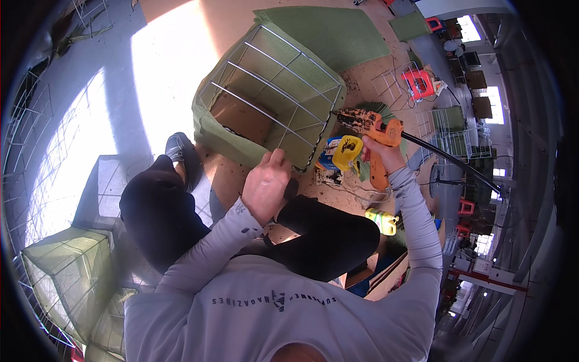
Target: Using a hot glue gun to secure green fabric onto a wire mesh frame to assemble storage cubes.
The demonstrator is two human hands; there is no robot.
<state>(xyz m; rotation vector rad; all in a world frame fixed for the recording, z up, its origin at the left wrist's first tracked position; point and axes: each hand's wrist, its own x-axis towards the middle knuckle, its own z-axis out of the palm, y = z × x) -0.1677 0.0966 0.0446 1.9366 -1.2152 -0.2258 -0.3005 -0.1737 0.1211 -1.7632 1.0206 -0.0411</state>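
Glue gun (375, 134), orange and smeared with dark residue, sits in the right hand (381, 154), which is closed around its grip. Its nozzle points away from that hand toward the left and meets the near corner of a wire basket (271, 96). A black cord (452, 160) runs from the back of the gun out past the right hand, away to the right.

The left hand (265, 187) lies just left of the right one, fingers curled over the lower edge of the basket where green fabric (232, 142) wraps its frame. The basket is a box of silver wire lined with that fabric, tilted so its open grid faces up, and it rests beyond both hands on a tan floor (229, 175).

Between the two hands, just under the gun, stand a yellow container (348, 152) and a blue one (330, 151), close together. Below the right forearm lies a small yellow-green bottle (382, 221). The person's knees in black trousers (157, 211) spread below the hands, with a dark shoe (180, 146) left of the left hand.

Farther out, beyond the basket, a green mat (325, 33) lies flat. Well to the right of the right hand stand red stools (420, 83) and bare wire frames (446, 123). Far to the left and below the left hand, another fabric-covered basket (66, 271) sits beside a wire grid.
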